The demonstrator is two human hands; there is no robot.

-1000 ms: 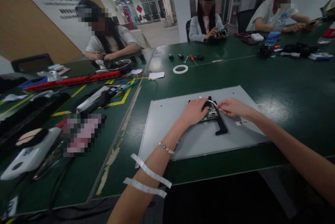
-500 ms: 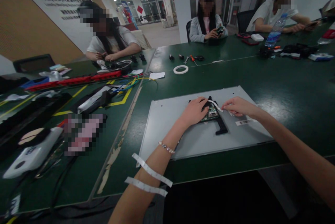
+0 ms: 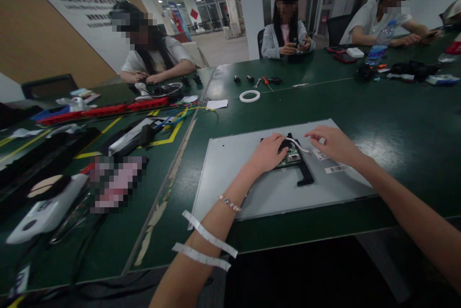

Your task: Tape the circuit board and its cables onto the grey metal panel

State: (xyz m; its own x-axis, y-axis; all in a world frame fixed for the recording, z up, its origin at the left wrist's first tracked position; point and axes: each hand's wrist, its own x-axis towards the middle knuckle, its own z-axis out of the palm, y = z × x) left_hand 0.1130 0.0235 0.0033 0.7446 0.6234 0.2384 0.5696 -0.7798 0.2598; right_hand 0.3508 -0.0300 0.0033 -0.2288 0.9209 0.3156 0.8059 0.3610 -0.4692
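My left hand (image 3: 270,152) lies over a black plastic frame (image 3: 305,176), holding it down with the fingers across its top and the thumb at its near side. A green circuit board (image 3: 292,155) shows inside the frame, partly covered by this hand. From under the fingertips a narrow white strip (image 3: 297,144) runs out to the right and curves down. My right hand (image 3: 329,142) hovers just beyond the strip's free end, apart from it, index finger stretched out and nothing visible in the fingers. Beneath everything lies a flat grey panel (image 3: 230,173) with white labels (image 3: 334,169).
Two white tape pieces (image 3: 201,256) cling to my left forearm. Farther back are a white tape roll (image 3: 249,96), a screwdriver (image 3: 267,82) and a wrench (image 3: 257,82). Phones, cables and a red strip (image 3: 104,110) lie left. Several people sit across the green table (image 3: 324,99).
My right hand has let go of the white strip's free end and lifted slightly up and away. My left hand stays on the frame.
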